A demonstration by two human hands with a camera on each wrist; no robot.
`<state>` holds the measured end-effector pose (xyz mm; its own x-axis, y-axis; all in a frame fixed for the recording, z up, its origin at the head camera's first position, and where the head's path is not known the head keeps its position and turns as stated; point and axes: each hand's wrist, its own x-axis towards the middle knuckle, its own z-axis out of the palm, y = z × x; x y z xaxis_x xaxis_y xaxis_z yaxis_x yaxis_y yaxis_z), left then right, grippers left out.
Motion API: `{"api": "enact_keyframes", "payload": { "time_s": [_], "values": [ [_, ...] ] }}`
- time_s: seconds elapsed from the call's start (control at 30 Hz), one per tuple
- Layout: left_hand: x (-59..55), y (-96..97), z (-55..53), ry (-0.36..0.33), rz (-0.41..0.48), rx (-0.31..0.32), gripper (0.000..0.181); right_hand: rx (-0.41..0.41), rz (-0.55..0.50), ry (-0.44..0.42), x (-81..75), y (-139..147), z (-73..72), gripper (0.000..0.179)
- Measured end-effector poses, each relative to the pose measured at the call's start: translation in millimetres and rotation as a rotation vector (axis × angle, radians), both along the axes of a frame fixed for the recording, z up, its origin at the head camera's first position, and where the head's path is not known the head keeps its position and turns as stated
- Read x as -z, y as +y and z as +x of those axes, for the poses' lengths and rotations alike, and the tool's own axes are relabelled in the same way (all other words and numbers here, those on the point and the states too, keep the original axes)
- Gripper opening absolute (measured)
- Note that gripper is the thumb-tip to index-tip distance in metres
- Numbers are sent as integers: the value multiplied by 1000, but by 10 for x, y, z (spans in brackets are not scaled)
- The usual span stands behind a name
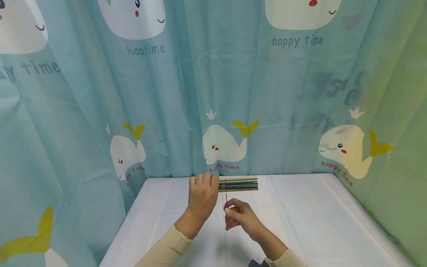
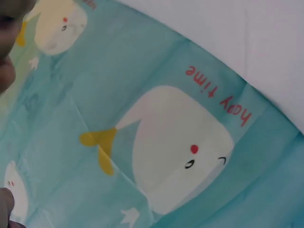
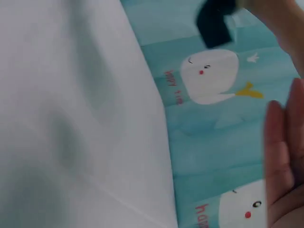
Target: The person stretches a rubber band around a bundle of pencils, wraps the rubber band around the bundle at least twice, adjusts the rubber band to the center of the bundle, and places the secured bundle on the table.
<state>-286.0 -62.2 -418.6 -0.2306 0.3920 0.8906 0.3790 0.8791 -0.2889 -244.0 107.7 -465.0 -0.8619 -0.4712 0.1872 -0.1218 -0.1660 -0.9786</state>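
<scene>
My left hand [image 1: 202,193] grips one end of a bundle of thin sticks [image 1: 243,184], which points to the right above the far part of the table. The sticks are yellow, green and dark. A thin red string [image 1: 226,193] crosses the bundle just right of the fist and runs down from it. Below, my right hand [image 1: 241,216] pinches the string's lower part between thumb and forefinger. The left ends of the sticks are hidden in the left hand. In the right wrist view only some fingers [image 3: 280,147] show at the right edge; the sticks are outside both wrist views.
A white-covered table [image 1: 300,215] lies under the hands. Behind and beside it hang blue-green curtains [image 1: 176,92] printed with white whales, meeting the table's back edge. Soft shadows of the arms fall on the cloth.
</scene>
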Motion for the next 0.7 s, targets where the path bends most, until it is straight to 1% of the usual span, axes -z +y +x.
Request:
{"api": "enact_keyframes", "payload": {
  "time_s": [0.03,0.07,0.1,0.13,0.17,0.2,0.23,0.3,0.33,0.37,0.4,0.43,0.47,0.53,0.6,0.63,0.67,0.7],
  "values": [
    [-14,-2,-6,-4,14,-9,11,21,-22,20,31,-3,35,34],
    [-22,-6,-13,-10,26,-19,13,54,-31,62,60,-13,74,34],
    [-27,-10,-21,-17,39,-29,15,96,-25,128,88,-27,112,37],
    [-29,-14,-29,-24,51,-40,15,152,-2,215,112,-44,151,39],
    [-29,-18,-35,-35,60,-50,16,218,32,320,135,-61,182,39],
    [-24,-21,-40,-43,68,-57,16,301,85,443,154,-76,205,36],
    [-18,-22,-40,-53,70,-66,16,386,141,591,172,-88,218,31],
    [2,-19,-38,-81,63,-84,16,543,243,916,182,-102,221,17],
    [10,-20,-32,-99,57,-93,13,602,269,1075,171,-104,210,11],
    [19,-16,-27,-113,54,-97,12,637,278,1219,154,-103,196,8],
    [30,-13,-23,-125,50,-104,10,658,284,1347,123,-98,186,10],
    [40,-7,-19,-137,46,-111,7,658,285,1460,79,-90,180,14],
    [52,-1,-17,-141,46,-113,5,643,284,1540,30,-80,180,18],
    [69,11,-12,-142,47,-111,7,591,273,1648,-68,-53,182,20],
    [83,23,-15,-131,55,-95,9,543,256,1707,-149,-23,181,20],
    [86,30,-14,-127,60,-85,10,529,241,1709,-173,-10,179,20],
    [88,34,-12,-124,64,-80,11,518,210,1685,-184,0,174,20],
    [88,37,-9,-128,68,-77,11,522,175,1638,-188,6,172,19]
  ]
}}
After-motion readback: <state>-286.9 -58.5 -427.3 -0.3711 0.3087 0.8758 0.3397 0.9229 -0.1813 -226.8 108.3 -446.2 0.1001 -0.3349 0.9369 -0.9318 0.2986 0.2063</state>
